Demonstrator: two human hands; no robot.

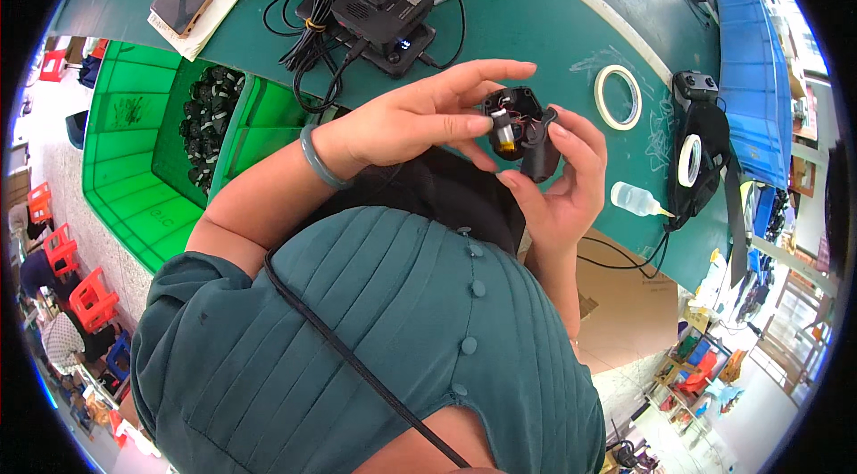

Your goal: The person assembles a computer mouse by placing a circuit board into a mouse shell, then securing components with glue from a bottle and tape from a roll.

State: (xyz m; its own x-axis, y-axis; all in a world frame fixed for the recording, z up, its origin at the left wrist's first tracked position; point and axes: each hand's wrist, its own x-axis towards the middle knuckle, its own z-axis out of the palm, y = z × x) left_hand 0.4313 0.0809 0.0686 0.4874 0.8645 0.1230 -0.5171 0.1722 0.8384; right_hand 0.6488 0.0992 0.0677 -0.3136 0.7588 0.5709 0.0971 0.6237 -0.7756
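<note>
Between my two hands is a small black plastic device with its housing open. Inside it show thin wires and a silver cell with a yellow end. My left hand, with a grey-green bangle at its wrist, grips the device from the left. Its thumb tip presses beside the cell, and the index finger stretches over the top. My right hand wraps round the rounded grip part from the right, thumb below and fingers above. Both hands hold it over the table's near edge, in front of my body.
Beyond lies a green table with a black fan-vented unit and cables, a phone, tape roll, dropper bottle and black strap. Green bins hold black parts; a blue bin stands right.
</note>
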